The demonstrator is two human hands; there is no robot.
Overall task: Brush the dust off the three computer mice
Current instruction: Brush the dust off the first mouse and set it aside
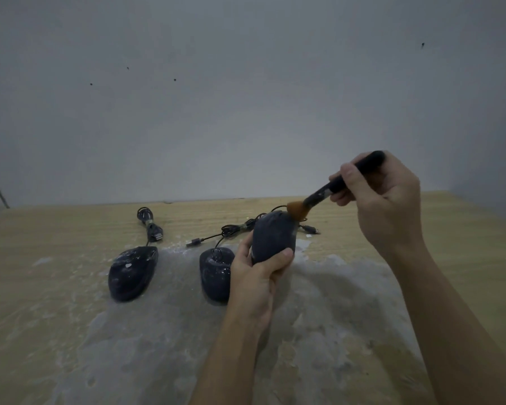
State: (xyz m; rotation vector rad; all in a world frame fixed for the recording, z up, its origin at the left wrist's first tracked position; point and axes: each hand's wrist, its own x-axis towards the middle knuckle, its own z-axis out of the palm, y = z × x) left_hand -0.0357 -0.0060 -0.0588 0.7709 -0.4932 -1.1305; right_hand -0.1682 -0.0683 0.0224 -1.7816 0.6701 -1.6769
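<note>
Three dark, dusty wired mice are in view. My left hand (256, 276) grips the right mouse (272, 238) and holds it up off the table, tilted. My right hand (383, 197) holds a black-handled brush (342, 182); its orange bristles (297, 210) touch the far tip of that lifted mouse. The middle mouse (215, 271) lies on the table, partly hidden behind my left hand. Further left, the left mouse (132, 271) rests flat, speckled with white dust.
The wooden table (56, 317) is smeared with white dust around and in front of the mice. Bundled cables and USB plugs (152, 226) lie behind the mice near the grey wall (246, 97). The table's right edge runs close to my right arm.
</note>
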